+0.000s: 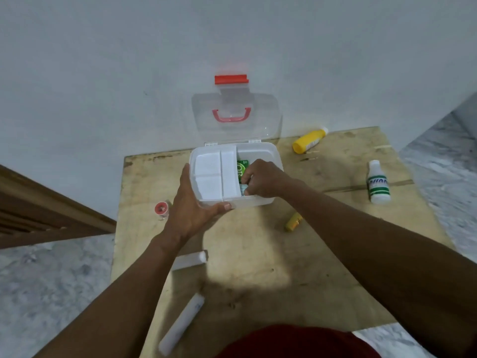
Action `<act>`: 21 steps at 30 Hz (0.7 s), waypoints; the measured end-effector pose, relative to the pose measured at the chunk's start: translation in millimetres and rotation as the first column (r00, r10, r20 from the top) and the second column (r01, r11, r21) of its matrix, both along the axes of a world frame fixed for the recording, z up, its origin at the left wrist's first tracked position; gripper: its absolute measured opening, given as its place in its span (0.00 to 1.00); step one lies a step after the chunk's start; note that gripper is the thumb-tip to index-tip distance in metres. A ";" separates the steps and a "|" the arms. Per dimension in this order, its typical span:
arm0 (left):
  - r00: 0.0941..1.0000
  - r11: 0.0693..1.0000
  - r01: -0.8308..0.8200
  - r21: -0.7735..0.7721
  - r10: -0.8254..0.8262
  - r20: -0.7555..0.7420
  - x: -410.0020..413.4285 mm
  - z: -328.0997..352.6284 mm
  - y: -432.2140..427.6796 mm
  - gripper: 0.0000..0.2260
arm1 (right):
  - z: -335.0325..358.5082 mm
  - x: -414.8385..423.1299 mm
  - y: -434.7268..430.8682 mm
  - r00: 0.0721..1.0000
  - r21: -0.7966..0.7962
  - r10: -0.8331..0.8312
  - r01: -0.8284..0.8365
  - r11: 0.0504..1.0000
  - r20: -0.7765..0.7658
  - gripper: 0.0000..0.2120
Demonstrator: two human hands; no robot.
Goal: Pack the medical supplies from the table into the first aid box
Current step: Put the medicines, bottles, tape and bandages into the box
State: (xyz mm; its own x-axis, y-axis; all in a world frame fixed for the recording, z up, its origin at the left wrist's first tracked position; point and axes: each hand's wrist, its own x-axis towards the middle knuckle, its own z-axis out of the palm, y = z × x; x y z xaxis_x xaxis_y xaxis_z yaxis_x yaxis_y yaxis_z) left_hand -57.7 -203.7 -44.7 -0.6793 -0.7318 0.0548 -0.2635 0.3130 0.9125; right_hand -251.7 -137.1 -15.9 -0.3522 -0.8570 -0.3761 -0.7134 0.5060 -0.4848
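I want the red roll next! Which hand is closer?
Left. The left hand holds the box corner beside the red roll; the right hand reaches inside the box.

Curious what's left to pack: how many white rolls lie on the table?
2. The far white roll lies beside the left forearm, partly hidden by it; the near white roll lies by the table's front edge. The arms may hide more.
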 end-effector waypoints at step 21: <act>0.998 0.999 -0.044 -0.008 0.043 -0.044 0.5 -1.9 6.1 0.42 | 11.5 19.6 25.8 0.934 -0.300 -0.252 0.172 0.938 -0.251 0.10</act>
State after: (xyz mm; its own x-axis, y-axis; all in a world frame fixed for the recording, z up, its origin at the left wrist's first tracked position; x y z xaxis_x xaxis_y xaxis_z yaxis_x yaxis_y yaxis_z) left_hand -57.2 -197.7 -46.6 -0.6437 -0.7599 0.0904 -0.2372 0.3105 0.9205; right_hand -232.1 -111.3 -4.4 -0.5941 -0.8044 -0.0002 -0.7304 0.5396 -0.4188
